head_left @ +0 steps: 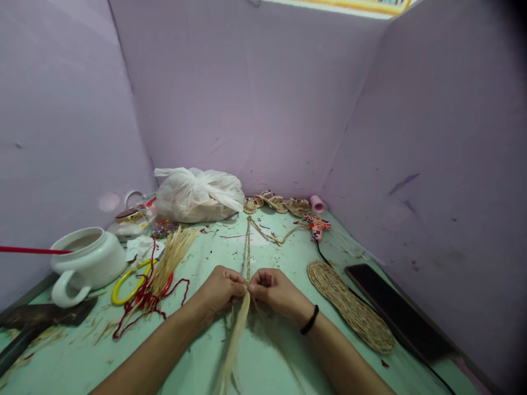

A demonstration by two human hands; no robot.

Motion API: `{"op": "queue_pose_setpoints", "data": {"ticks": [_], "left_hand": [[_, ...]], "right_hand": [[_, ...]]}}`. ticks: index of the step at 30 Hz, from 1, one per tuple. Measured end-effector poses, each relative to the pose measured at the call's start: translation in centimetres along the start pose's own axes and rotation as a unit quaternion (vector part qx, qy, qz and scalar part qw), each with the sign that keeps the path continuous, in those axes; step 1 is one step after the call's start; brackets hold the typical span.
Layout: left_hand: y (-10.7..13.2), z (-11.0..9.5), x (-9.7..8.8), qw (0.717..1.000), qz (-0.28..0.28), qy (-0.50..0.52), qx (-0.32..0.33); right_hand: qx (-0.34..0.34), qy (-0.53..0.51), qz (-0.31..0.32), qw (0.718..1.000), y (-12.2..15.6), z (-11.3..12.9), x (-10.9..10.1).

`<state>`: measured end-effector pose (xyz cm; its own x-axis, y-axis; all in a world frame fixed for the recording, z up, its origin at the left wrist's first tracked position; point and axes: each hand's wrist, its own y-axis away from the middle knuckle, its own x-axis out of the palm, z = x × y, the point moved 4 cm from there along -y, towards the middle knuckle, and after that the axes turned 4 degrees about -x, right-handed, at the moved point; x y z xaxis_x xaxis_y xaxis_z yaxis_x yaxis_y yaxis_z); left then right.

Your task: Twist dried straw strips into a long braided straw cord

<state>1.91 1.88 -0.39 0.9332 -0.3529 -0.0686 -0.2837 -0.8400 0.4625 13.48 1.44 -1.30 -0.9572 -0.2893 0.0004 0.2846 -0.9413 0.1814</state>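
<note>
My left hand and my right hand meet at the middle of the green table, both pinched on a straw braid. The finished braid runs away from my fingers towards the back wall. Loose pale straw strands hang from my fingers down towards me. A black band sits on my right wrist.
A woven oval straw sole and a dark phone lie at the right. A straw bundle, red yarn, yellow scissors and a white pot lie left. A plastic bag, small sandals and a glue gun sit at the back.
</note>
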Motion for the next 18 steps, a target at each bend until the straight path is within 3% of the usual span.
{"op": "queue_pose_setpoints", "data": {"ticks": [2, 6, 13, 16, 18], "left_hand": [[0.0, 0.0, 0.1, 1.000, 0.004, 0.018, 0.008], [-0.1, 0.3, 0.2, 0.999, 0.012, 0.017, 0.028], [-0.5, 0.5, -0.2, 0.989, 0.027, -0.128, 0.067], [-0.4, 0.1, -0.7, 0.982, 0.050, -0.178, 0.049], [-0.1, -0.2, -0.9, 0.975, 0.031, -0.217, 0.042]], "right_hand": [[0.016, -0.064, -0.009, 0.998, 0.5, 0.2, 0.2], [0.093, -0.171, 0.036, 0.980, 1.1, 0.1, 1.1], [0.107, 0.013, 0.021, 0.994, 0.5, -0.9, 0.0], [0.087, 0.028, 0.010, 0.996, 0.3, -1.2, 0.0], [0.081, 0.025, -0.007, 0.996, 0.2, -1.2, -0.1]]}}
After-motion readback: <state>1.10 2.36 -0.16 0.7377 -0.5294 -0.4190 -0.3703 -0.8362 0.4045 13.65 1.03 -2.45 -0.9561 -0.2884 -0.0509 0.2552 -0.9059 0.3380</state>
